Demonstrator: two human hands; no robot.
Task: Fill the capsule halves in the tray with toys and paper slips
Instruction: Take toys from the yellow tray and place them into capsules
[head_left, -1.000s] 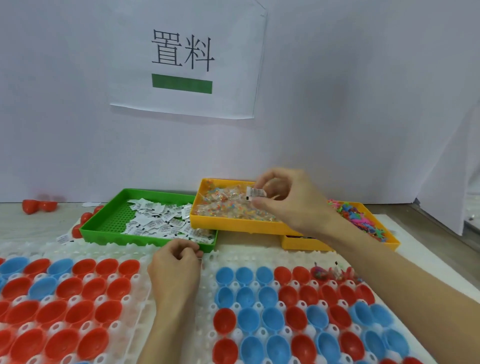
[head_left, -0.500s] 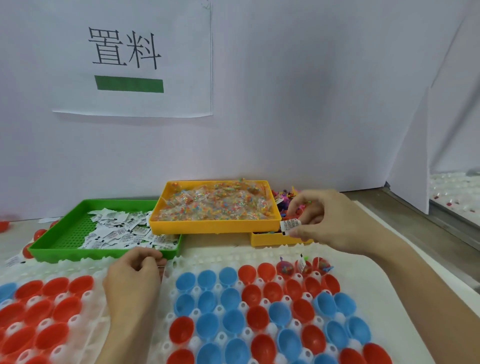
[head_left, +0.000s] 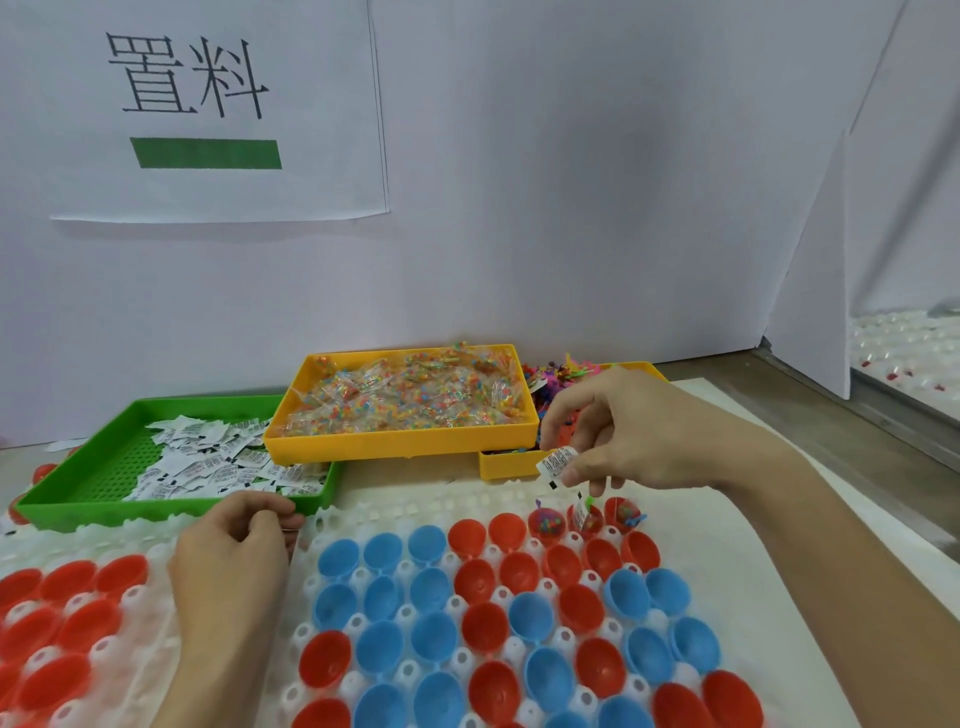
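Pinching a paper slip (head_left: 557, 462) between thumb and forefinger of the right hand (head_left: 631, 434), remaining fingers (head_left: 597, 483) curled loosely beneath. Slip hanging at the fingertips, long axis tilted, upper end to the right, lower end dipping toward the tray's far edge. Directly below and slightly nearer: the far row of the capsule tray (head_left: 395, 506), where three red halves at the right end already carry toys — one (head_left: 546, 521) with no slip to be seen, the middle one (head_left: 587, 517) with a slip standing in it, a third (head_left: 623, 512) beyond. Probable target therefore the first of these, lying just under and a touch left of the pinched slip; a short drop down and toward the body, no reach across. Right hand plainly the nearer one.

Left hand (head_left: 234, 545) resting on the gap between the two trays, fingers curled in toward the palm, thumb tip against the forefinger; whether more slips sit inside cannot be told. Well apart from the filled halves.

Further out: red and blue capsule halves (head_left: 431, 590) open and unfilled over the rest of the right tray, all-red halves on the left tray (head_left: 67, 623). Past the trays' far edge, a green bin (head_left: 104, 467) of slips at left, a yellow bin (head_left: 400, 444) of bagged toys in the middle, a second yellow bin (head_left: 506, 462) of coloured pieces partly behind the right hand. White sheet with a printed sign (head_left: 208, 104) behind.
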